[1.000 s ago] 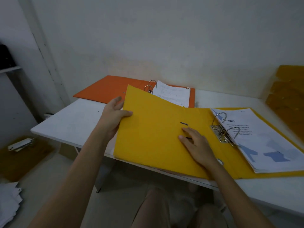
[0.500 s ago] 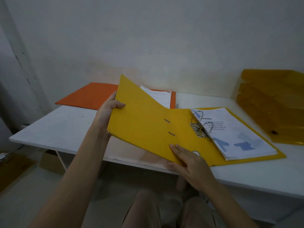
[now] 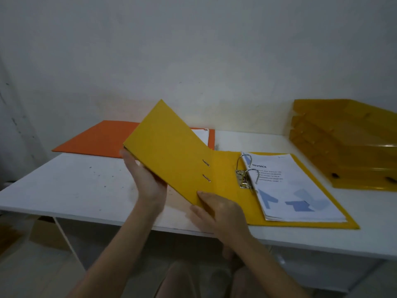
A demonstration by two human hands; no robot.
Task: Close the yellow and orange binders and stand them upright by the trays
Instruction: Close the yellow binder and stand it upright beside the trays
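The yellow binder (image 3: 171,151) lies open on the white table (image 3: 75,186), its left cover raised at a slant. My left hand (image 3: 146,179) is under that cover's outer edge and holds it up. My right hand (image 3: 217,211) grips the binder's near edge by the spine fold. A stack of printed pages (image 3: 290,186) sits on the binder's right half, threaded on the metal rings (image 3: 246,171). The orange binder (image 3: 101,138) lies open and flat behind, partly hidden by the raised yellow cover. Stacked yellow trays (image 3: 348,145) stand at the right.
The wall runs close behind the table. A cardboard box (image 3: 47,233) sits on the floor under the table's left side. My knees show below the front edge.
The yellow cover has swung up from nearly flat to a steeper slant. My left hand has slid beneath it, and my right hand has moved from the cover's face to the near edge.
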